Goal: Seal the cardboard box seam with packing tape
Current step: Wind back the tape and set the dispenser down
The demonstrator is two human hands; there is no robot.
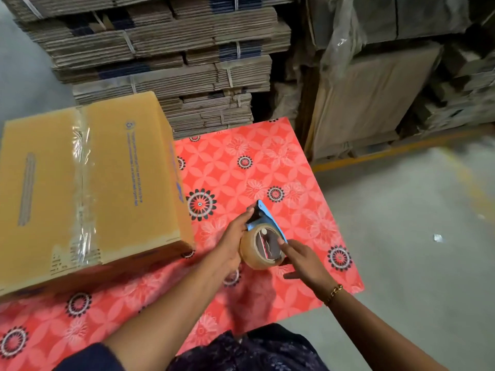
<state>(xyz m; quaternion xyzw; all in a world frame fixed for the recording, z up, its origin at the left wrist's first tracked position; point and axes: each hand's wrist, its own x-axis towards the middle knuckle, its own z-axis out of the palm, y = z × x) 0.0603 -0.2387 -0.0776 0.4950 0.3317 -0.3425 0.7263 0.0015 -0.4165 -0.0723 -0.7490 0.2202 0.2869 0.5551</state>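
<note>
A closed cardboard box (pixel 112 183) stands on the left of the table, with clear packing tape (pixel 81 183) running along its top seam and down the near side. To its right, a blue tape dispenser (pixel 263 236) with a roll of clear tape rests just above the red flowered tablecloth (pixel 267 162). My left hand (pixel 235 236) grips the dispenser from the left side. My right hand (pixel 302 259) touches the dispenser's right edge with its fingertips; the fingers are spread.
Strapped bundles of flat cardboard (pixel 166 54) are stacked behind the table. Plastic-wrapped cardboard sheets (pixel 375 103) lean at the back right. Grey concrete floor (pixel 415 236) lies to the right of the table edge.
</note>
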